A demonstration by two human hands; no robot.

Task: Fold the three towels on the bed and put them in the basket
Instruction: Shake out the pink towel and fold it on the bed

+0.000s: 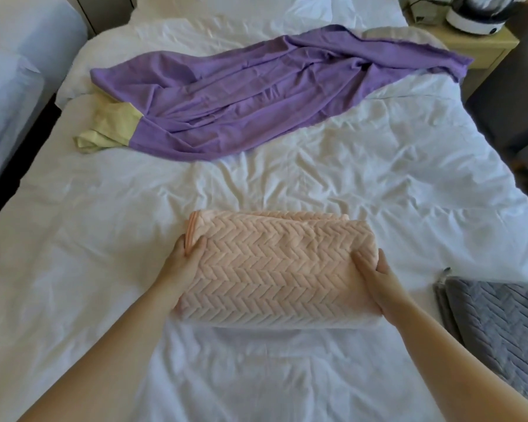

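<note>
Here we clasped the folded peach towel (275, 269) by its ends in left hand (185, 263) and right hand (378, 284); uneven lifting risked unfolding it.

Two bare forearms (128, 345), slender wrists (165, 287), bare left hand (182, 263), bare right hand (378, 284), short rounded fingers (361, 263)

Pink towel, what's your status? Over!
Left hand and right hand grip the ends of the folded peach-pink zigzag-textured towel. Purple cloth towel lies unfolded behind. Nothing in the way.

second bed (19, 71): left | pale nightstand (482, 47): far right | white appliance (476, 19) on it
</note>
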